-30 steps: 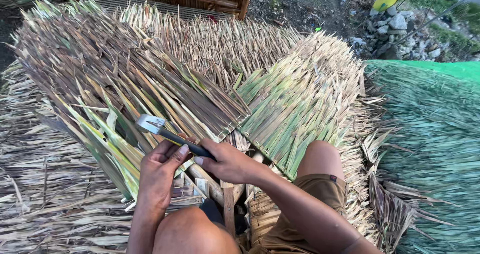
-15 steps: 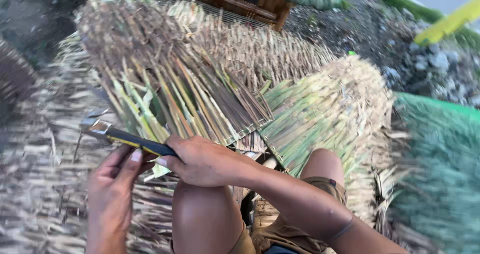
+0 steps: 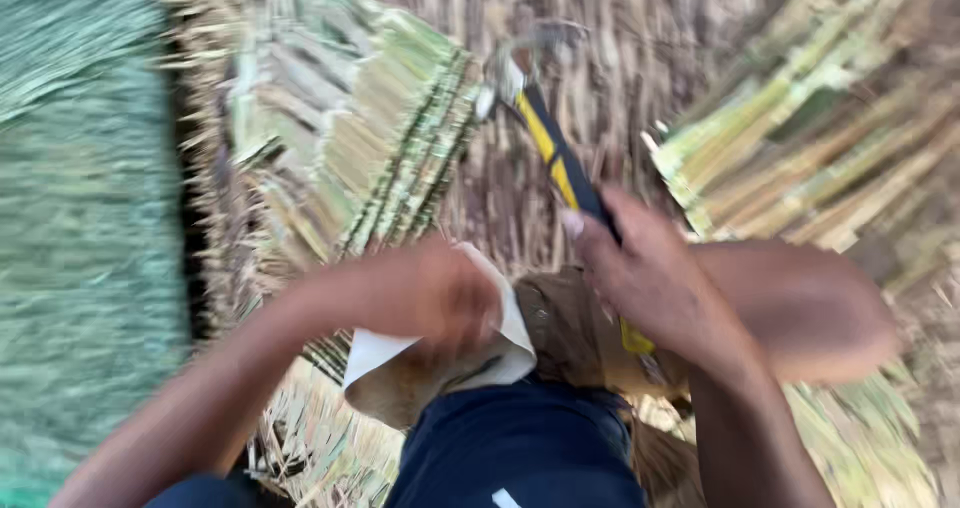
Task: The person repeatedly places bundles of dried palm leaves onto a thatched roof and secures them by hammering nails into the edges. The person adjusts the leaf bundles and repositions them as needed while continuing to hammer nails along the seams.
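Observation:
My right hand grips the yellow and black handle of a hammer. Its metal head points away from me, over dry thatch. My left hand is curled into a white fold of cloth at the hip of my brown shorts, and its fingertips are hidden in the fold. The picture is blurred by motion. My dark shirt fills the bottom middle.
Panels of folded green and yellow palm leaf lie to the left and to the right. Brown dry thatch lies between them. A green thatched surface takes up the far left.
The view has swung round sharply. My left hand has left the hammer and gone to the white cloth at my hip. My right hand keeps the hammer, now pointing away from me.

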